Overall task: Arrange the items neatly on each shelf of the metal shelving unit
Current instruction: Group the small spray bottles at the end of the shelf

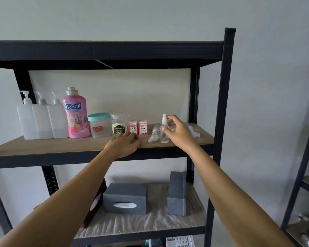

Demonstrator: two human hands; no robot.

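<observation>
On the wooden upper shelf (pixel 61 145) of the black metal unit stand three white pump bottles (pixel 41 120), a pink SoSoft bottle (pixel 76 116), a teal-lidded jar (pixel 99 125), a clear jar (pixel 119 126) and two orange ink boxes (pixel 138 127) in a row. My right hand (pixel 178 132) pinches an upright clear spray bottle (pixel 164 134) between thumb and fingers. Another small spray bottle (pixel 154 133) lies on its side just left of it. My left hand (pixel 123 144) rests flat on the shelf's front edge, in front of the clear jar and ink boxes.
More clear items (pixel 193 131) lie behind my right hand at the shelf's right end. The lower shelf (pixel 132 227) holds two grey tissue boxes (pixel 126 197), one on end (pixel 177 193), and a dark box (pixel 96 202). A second rack (pixel 303 175) stands at the right.
</observation>
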